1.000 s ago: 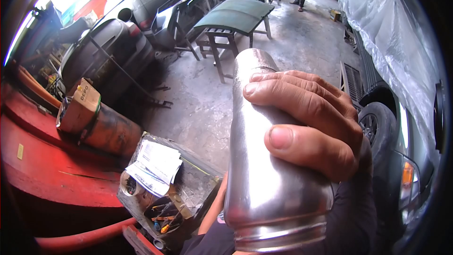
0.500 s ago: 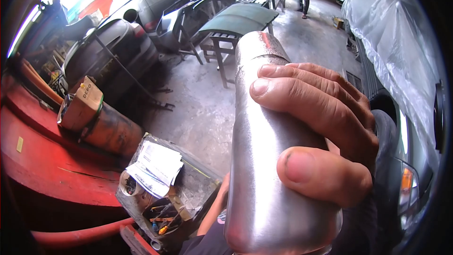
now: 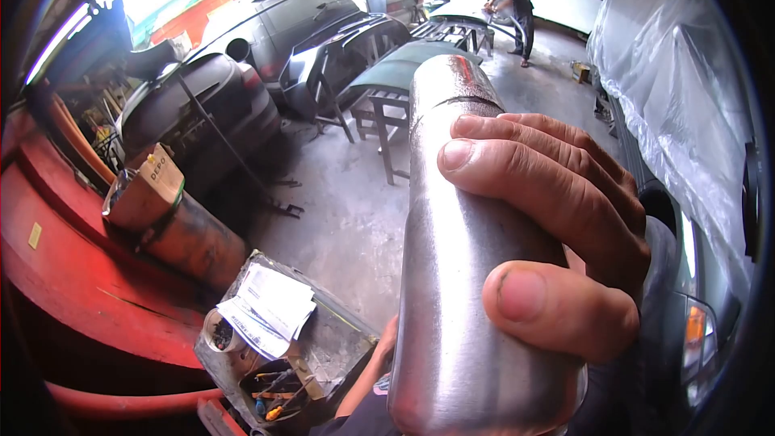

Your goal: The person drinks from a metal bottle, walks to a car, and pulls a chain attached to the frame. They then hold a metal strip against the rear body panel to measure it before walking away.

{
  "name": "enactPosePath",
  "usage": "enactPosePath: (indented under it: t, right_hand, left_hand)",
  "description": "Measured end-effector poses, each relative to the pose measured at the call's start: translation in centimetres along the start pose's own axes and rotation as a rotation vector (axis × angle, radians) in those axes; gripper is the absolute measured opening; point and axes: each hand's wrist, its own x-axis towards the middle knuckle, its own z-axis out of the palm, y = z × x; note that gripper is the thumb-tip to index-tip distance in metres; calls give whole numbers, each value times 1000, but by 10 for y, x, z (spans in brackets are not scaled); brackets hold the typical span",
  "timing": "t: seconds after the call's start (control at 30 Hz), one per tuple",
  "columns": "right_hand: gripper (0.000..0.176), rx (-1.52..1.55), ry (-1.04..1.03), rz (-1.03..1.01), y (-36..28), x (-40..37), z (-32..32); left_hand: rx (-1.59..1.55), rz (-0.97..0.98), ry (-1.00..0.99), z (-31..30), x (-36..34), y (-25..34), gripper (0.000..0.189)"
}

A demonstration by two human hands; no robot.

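My right hand [image 3: 557,218] is wrapped around a shiny stainless steel bottle [image 3: 476,307], held tilted close to the camera. The thumb lies on the near side and the fingers curl over the far side. A seam rings the bottle's narrower far end, and its wide near end runs toward the lower frame edge. Lower down, my left forearm [image 3: 370,379] shows beside the bottle. The left hand itself is hidden behind the steel, so its fingers cannot be seen.
Papers [image 3: 270,303] and a tub [image 3: 222,331] lie on a worn stand [image 3: 335,355] with tools. Beyond are a cardboard box [image 3: 149,190], a panel on trestles [image 3: 404,69], dark cars, a plastic-covered vehicle [image 3: 662,73] and a person [image 3: 517,16] bending over work.
The view has tilted up slightly, so the background sits lower and more of the far person and a white vehicle shows. The right hand's grip on the bottle is unchanged.
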Motion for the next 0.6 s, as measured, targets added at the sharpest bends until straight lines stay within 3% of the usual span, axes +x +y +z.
enactPosePath:
  t: [0.03,0.07,0.23,0.6]
  right_hand:
    - [50,-6,13,-7,0,1,2]
    - [50,-8,24,-13,-2,3,3]
    - [50,-43,64,-19,-7,8,10]
    - [52,-22,34,-50,-8,19,8]
  left_hand:
    - [-252,34,-147,-7,2,-5,71]
    - [-252,43,-149,-5,4,6,71]
    - [-22,-128,110,14,-22,89,63]
    - [39,-66,159,-3,1,39,63]
